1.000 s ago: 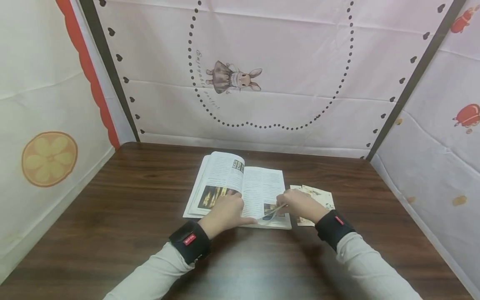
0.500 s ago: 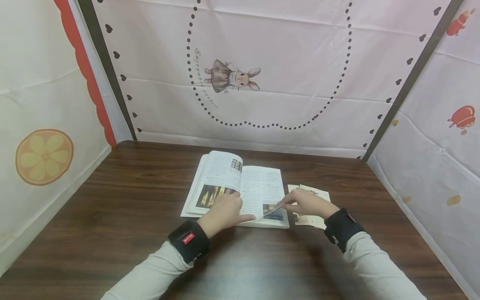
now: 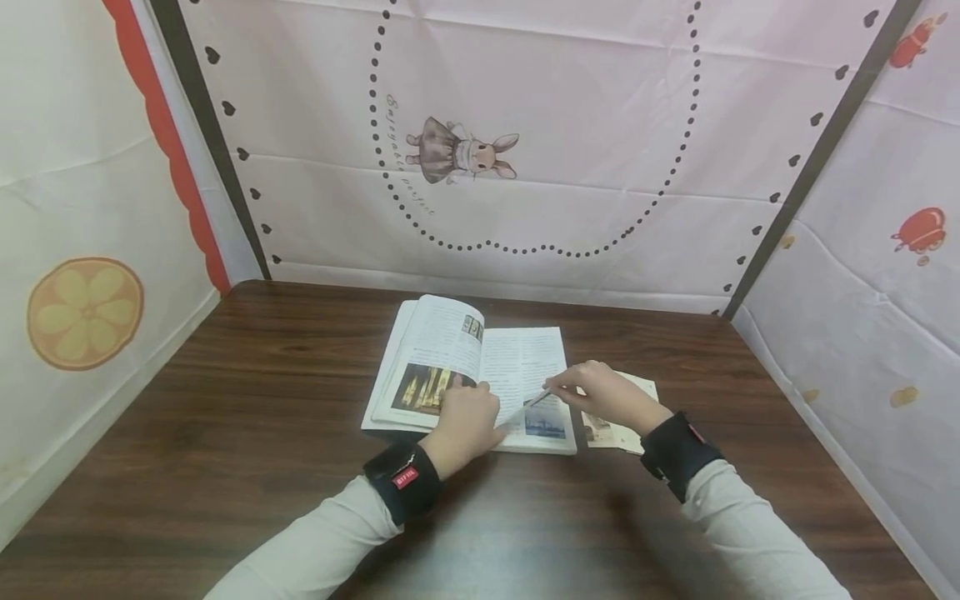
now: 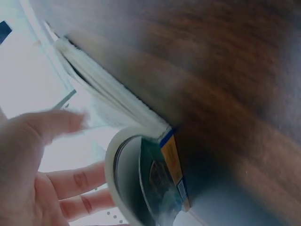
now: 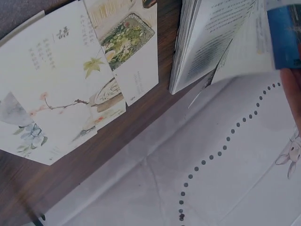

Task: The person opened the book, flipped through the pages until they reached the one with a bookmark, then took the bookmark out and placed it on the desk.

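Note:
An open book (image 3: 521, 354) lies on the table, with text and pictures on both pages. My left hand (image 3: 465, 421) presses on the left page beside the spine, its thumb reaching over the lower part of the right side. In the left wrist view, the fingers (image 4: 82, 181) lie against the curved left-hand pages and the thumb stretches over the right side. My right hand (image 3: 603, 393) pinches the edge of a right-hand page (image 3: 527, 410), which is lifted and tilted. One finger (image 5: 291, 96) shows beside a blue picture at the right wrist view's edge.
Illustrated cards (image 5: 59, 84) overlap on the wooden table (image 3: 247, 417) just right of the book, partly under my right hand in the head view. Printed cloth walls (image 3: 585, 125) enclose the table at the back and both sides.
My right hand has moved slightly left and farther from me, raising the pinched page edge. My left hand has shifted a little right, its thumb still over the lower right side.

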Available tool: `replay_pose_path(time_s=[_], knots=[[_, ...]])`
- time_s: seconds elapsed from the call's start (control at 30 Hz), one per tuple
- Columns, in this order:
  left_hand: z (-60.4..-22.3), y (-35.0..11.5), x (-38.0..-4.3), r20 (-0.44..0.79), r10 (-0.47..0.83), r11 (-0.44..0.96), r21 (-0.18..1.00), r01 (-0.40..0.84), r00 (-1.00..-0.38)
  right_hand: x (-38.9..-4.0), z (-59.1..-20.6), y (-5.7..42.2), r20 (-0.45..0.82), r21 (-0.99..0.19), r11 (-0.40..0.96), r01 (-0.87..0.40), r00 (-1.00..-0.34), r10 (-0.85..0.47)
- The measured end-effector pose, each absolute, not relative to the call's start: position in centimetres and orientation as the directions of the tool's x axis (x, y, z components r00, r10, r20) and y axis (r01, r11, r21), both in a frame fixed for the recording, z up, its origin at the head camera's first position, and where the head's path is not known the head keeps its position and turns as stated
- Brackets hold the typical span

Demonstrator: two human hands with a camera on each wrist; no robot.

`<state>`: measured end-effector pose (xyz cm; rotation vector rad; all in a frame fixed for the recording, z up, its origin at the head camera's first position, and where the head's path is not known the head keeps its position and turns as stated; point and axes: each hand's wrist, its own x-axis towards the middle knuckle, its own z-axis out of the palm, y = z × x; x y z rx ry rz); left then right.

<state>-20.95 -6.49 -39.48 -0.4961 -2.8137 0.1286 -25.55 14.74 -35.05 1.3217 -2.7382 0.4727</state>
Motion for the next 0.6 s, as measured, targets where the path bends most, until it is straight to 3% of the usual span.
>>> replay_pose_path(time_s=[0.17,0.27,0.47,0.6], knots=[[-39.7,-6.3,-21.1,0.309,0.326,0.944,-0.146,0.294,-0.893,-25.2,-35.3,14.8,0.332,-0.259,0.656,-0.709,-0.704,-0.628],[-39.3,-6.9,-21.5,0.333,0.255,0.961,0.016,0.276,-0.908,-25.4,-35.7,15.0,0.353,-0.290,0.689,-0.665,-0.743,-0.569],[-38.2,-9.7,-21.8,0.368,0.071,0.889,0.398,0.226,-0.927,-25.2,-36.9,14.4,0.132,-0.276,0.747,-0.604,-0.794,-0.593],[-37.8,-11.3,-21.6,0.381,-0.013,0.849,0.492,0.191,-0.924,-25.0,-38.2,14.1,0.005,-0.257,0.749,-0.611,-0.776,-0.631]])
